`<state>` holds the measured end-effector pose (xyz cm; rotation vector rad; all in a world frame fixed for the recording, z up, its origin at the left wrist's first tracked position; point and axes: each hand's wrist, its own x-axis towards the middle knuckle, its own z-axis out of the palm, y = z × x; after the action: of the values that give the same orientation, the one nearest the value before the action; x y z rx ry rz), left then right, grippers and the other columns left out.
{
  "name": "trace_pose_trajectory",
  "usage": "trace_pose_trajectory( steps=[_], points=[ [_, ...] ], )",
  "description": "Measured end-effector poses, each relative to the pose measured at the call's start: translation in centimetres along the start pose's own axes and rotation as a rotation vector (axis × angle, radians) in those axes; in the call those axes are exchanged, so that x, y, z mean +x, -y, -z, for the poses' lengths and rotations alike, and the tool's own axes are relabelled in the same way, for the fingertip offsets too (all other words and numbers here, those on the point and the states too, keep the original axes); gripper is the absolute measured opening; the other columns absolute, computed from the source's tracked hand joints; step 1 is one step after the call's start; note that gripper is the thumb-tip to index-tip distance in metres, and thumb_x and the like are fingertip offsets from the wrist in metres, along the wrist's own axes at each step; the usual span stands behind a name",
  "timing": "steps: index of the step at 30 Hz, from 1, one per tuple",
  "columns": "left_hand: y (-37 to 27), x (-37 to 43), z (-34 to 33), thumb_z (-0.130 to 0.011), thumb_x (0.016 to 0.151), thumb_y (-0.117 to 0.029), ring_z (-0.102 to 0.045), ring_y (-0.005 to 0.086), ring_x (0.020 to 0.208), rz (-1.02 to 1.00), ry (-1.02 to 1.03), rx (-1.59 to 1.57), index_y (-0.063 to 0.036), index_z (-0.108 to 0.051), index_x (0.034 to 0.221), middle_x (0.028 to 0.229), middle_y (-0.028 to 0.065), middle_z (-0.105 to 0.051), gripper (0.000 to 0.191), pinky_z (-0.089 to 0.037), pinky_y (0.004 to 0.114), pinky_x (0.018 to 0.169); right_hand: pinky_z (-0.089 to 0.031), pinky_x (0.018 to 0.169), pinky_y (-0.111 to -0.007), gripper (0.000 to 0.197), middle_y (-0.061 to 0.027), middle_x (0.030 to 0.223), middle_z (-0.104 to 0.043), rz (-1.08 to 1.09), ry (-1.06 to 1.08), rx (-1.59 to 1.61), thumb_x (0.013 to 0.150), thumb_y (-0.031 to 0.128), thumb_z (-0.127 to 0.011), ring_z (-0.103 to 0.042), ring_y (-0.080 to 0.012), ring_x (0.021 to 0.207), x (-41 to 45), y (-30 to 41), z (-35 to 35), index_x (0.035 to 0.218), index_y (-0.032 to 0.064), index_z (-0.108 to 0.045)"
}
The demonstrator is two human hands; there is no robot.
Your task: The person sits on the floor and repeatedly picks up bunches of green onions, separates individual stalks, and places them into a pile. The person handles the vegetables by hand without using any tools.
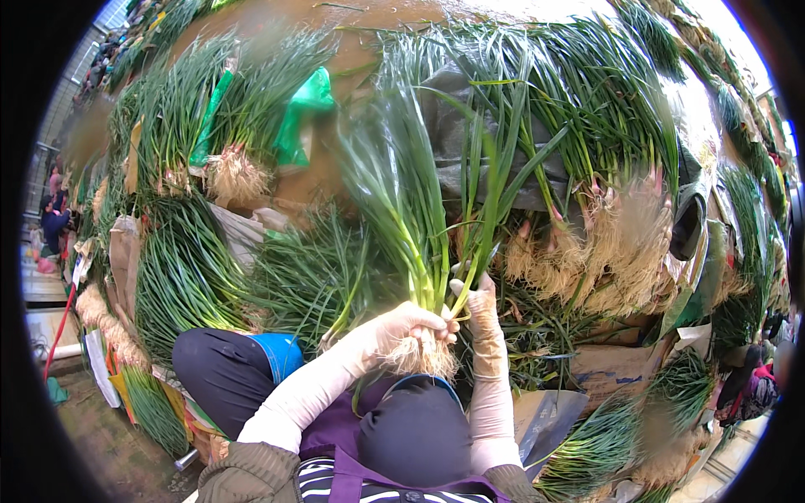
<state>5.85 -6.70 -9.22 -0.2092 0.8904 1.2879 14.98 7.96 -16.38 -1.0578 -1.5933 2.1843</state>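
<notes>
My gloved left hand (pixel 418 324) grips a bunch of leafy green plants (pixel 409 220), likely green garlic, around their pale lower stems. Their long leaves fan upward, and the tangle of pale roots (pixel 427 358) hangs below my fist. Just right of the bunch, my gloved right hand (pixel 479 292) has its fingers curled around one leafy stalk (pixel 468 286), whose base meets my left hand. A small pointed tip shows by the right thumb; what it belongs to is unclear.
Rooted bundles lie at upper right (pixel 604 188) on a dark plastic sheet (pixel 453 151) and at upper left (pixel 239 170) near a green plastic bag (pixel 302 119). Loose greens (pixel 308 270) lie left of my hands. A flattened cardboard piece (pixel 616 364) is at right. People (pixel 53 217) are far left.
</notes>
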Motion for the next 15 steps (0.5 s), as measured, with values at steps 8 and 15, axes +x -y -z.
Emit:
trace_pose_trajectory(
  steps=[8,15],
  points=[
    [1.7,1.6,0.7,-0.063,0.078,-0.002,-0.067,0.0212,0.083,-0.061,-0.047,0.02,0.0046,-0.062,0.098,0.09,0.0134,-0.066,0.021,-0.054,0.025,0.064,-0.048,0.064,-0.026,0.017,-0.0087,0.088,-0.067,0.387,-0.391,-0.4,0.091,0.01,-0.06,-0.061,-0.0144,0.07,-0.3,-1.5,-1.5,0.107,0.0045,-0.062],
    [2.8,2.5,1.1,-0.064,0.076,0.002,-0.068,0.0207,0.08,-0.057,-0.14,-0.01,0.0036,-0.061,0.095,0.093,0.0156,-0.067,0.019,-0.053,0.022,0.055,-0.049,0.059,-0.034,0.023,-0.0123,0.082,-0.067,0.313,-0.255,-0.767,0.089,0.016,-0.063,-0.064,-0.0238,0.068,-0.4,-1.4,-0.1,0.108,0.0039,-0.059]
  ],
)
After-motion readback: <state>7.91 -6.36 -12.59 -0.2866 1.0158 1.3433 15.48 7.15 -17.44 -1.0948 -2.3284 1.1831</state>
